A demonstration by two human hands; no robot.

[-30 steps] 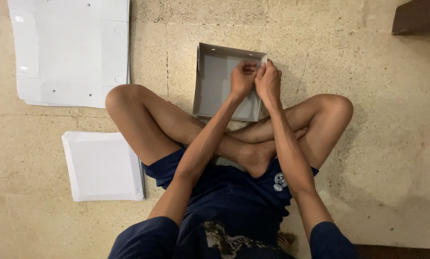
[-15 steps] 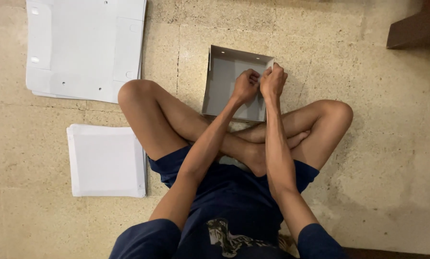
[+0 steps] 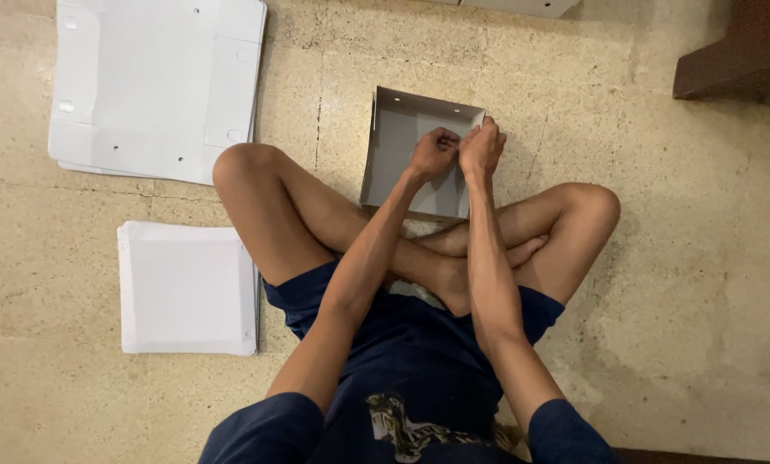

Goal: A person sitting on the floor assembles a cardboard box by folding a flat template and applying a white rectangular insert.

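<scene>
I sit cross-legged on a stone floor. A grey cardboard box (image 3: 400, 146) with raised walls lies open in front of my legs. My left hand (image 3: 433, 152) and my right hand (image 3: 481, 147) meet at the box's far right corner. Both hands pinch the cardboard of the right wall near that corner, fingers curled tight. The exact flap under my fingers is hidden by the hands.
A stack of flat white cardboard sheets (image 3: 157, 82) with punched holes lies at the upper left. A smaller white folded stack (image 3: 187, 288) rests beside my left knee. A dark wooden furniture piece (image 3: 737, 56) stands at the upper right. More white sheets (image 3: 522, 7) peek in at the top edge.
The view has shifted, so the box and the sheets sit lower and further right in the picture. My hands stay at the same corner of the box.
</scene>
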